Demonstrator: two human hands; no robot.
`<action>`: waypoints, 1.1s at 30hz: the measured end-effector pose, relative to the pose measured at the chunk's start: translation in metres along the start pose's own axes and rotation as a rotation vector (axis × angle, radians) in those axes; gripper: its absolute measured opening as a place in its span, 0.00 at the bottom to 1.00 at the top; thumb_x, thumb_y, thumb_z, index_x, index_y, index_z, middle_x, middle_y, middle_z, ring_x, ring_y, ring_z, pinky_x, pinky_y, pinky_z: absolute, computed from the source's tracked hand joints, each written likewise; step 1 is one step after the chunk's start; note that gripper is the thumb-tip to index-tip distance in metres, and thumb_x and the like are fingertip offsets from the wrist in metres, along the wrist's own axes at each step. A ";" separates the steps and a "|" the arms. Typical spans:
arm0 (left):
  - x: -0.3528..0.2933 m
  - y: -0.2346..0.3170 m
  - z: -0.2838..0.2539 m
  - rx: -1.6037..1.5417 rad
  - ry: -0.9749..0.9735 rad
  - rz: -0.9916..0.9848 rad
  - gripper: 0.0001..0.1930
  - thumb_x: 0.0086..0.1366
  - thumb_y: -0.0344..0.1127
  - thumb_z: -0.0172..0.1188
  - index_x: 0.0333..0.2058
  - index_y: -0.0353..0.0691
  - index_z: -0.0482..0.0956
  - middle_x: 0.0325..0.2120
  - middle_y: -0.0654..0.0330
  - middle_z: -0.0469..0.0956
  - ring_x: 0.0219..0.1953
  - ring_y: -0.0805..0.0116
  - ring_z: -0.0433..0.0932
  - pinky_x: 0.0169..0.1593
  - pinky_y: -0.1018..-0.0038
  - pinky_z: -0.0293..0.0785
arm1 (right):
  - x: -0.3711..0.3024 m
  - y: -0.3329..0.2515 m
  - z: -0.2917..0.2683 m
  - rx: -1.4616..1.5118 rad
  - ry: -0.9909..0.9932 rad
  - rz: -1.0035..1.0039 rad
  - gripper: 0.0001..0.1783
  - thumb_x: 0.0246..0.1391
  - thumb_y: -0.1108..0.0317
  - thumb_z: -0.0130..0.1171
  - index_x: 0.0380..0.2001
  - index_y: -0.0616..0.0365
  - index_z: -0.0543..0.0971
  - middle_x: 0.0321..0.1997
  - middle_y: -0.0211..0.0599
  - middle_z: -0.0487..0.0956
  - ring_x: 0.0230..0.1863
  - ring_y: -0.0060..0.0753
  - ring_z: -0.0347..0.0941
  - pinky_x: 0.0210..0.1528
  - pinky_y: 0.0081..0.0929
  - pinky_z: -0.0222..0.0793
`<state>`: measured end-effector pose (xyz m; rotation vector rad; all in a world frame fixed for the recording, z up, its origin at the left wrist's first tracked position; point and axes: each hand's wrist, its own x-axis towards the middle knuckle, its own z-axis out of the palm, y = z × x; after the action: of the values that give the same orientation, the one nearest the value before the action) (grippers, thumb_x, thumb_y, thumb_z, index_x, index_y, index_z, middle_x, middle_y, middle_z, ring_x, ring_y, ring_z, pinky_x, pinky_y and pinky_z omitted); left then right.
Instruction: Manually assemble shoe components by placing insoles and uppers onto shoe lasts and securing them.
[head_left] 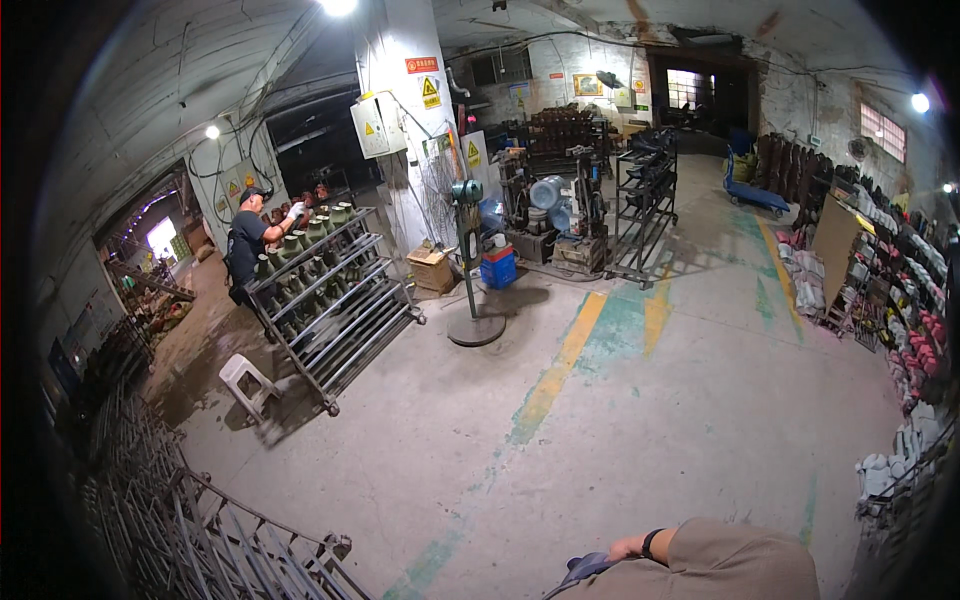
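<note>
At the lower edge my right hand point(629, 547) reaches in from a beige-brown sleeve point(740, 560), with a dark band point(650, 545) round the wrist. Just beyond it lies a dark blue-grey thing point(585, 568), partly cut off by the frame; its kind does not show. The hand is small and its fingers are mostly hidden, so I cannot tell whether they grip this thing. My left hand is out of the picture.
At left a person with white gloves point(296, 210) stands behind a wheeled metal rack point(335, 300) bearing green boot-shaped forms. A white stool point(248, 385), a stand fan point(467, 195), empty racks point(240, 540), a blue cart point(755, 195) and piled goods point(900, 340) surround the concrete floor point(620, 460).
</note>
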<state>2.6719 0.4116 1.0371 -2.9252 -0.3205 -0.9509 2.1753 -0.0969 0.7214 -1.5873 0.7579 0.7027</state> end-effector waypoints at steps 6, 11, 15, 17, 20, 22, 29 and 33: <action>0.002 0.014 -0.036 -0.059 -0.181 -0.057 0.37 0.62 0.65 0.41 0.27 0.32 0.81 0.21 0.44 0.79 0.23 0.45 0.78 0.26 0.58 0.73 | -0.003 -0.026 -0.003 -0.112 0.057 0.062 0.31 0.53 0.42 0.49 0.41 0.62 0.78 0.42 0.46 0.79 0.43 0.43 0.73 0.46 0.41 0.66; 0.005 0.019 -0.018 -0.016 -0.330 -0.175 0.33 0.62 0.66 0.39 0.35 0.42 0.82 0.30 0.49 0.81 0.33 0.46 0.79 0.35 0.55 0.74 | -0.028 -0.028 -0.007 0.014 0.044 0.038 0.32 0.54 0.42 0.48 0.41 0.63 0.77 0.41 0.46 0.79 0.41 0.43 0.73 0.44 0.41 0.67; 0.003 0.022 -0.033 -0.060 -0.325 -0.183 0.34 0.62 0.66 0.39 0.34 0.40 0.82 0.30 0.47 0.80 0.33 0.45 0.78 0.36 0.55 0.73 | -0.027 -0.027 -0.006 0.132 0.075 -0.012 0.21 0.51 0.52 0.54 0.37 0.59 0.81 0.32 0.29 0.79 0.32 0.25 0.71 0.37 0.31 0.66; 0.004 0.011 -0.019 -0.040 -0.343 -0.160 0.34 0.62 0.65 0.39 0.35 0.39 0.82 0.32 0.47 0.80 0.35 0.44 0.78 0.37 0.54 0.73 | -0.021 -0.033 -0.006 -0.043 0.082 0.084 0.25 0.52 0.48 0.52 0.37 0.62 0.80 0.33 0.36 0.81 0.34 0.30 0.73 0.39 0.34 0.67; 0.005 0.014 -0.022 -0.058 -0.353 -0.172 0.34 0.62 0.65 0.39 0.34 0.38 0.81 0.32 0.45 0.79 0.35 0.43 0.77 0.37 0.53 0.72 | -0.003 -0.011 -0.005 -0.138 0.080 0.140 0.29 0.53 0.43 0.49 0.36 0.63 0.80 0.32 0.41 0.80 0.31 0.37 0.75 0.35 0.39 0.70; 0.005 0.010 -0.017 -0.074 -0.325 -0.163 0.34 0.62 0.65 0.39 0.33 0.37 0.82 0.32 0.45 0.79 0.35 0.42 0.77 0.37 0.52 0.72 | 0.003 -0.008 -0.006 -0.189 0.110 0.140 0.28 0.53 0.44 0.50 0.37 0.61 0.80 0.33 0.40 0.80 0.31 0.35 0.75 0.35 0.38 0.70; 0.005 0.017 -0.028 -0.082 -0.331 -0.141 0.33 0.63 0.63 0.40 0.32 0.37 0.82 0.30 0.44 0.80 0.33 0.41 0.77 0.36 0.51 0.71 | 0.008 0.005 -0.008 -0.170 0.098 0.047 0.29 0.53 0.43 0.49 0.37 0.60 0.80 0.34 0.40 0.81 0.32 0.36 0.75 0.36 0.37 0.70; 0.005 0.015 -0.028 -0.090 -0.313 -0.156 0.33 0.64 0.62 0.39 0.33 0.36 0.81 0.30 0.45 0.80 0.34 0.41 0.77 0.36 0.51 0.72 | -0.001 -0.005 -0.006 -0.134 0.084 0.126 0.29 0.53 0.43 0.49 0.35 0.62 0.79 0.31 0.40 0.80 0.32 0.36 0.74 0.37 0.38 0.68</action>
<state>2.6625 0.3950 1.0627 -3.1696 -0.5393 -0.5279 2.1788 -0.1020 0.7257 -1.7093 0.8945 0.7961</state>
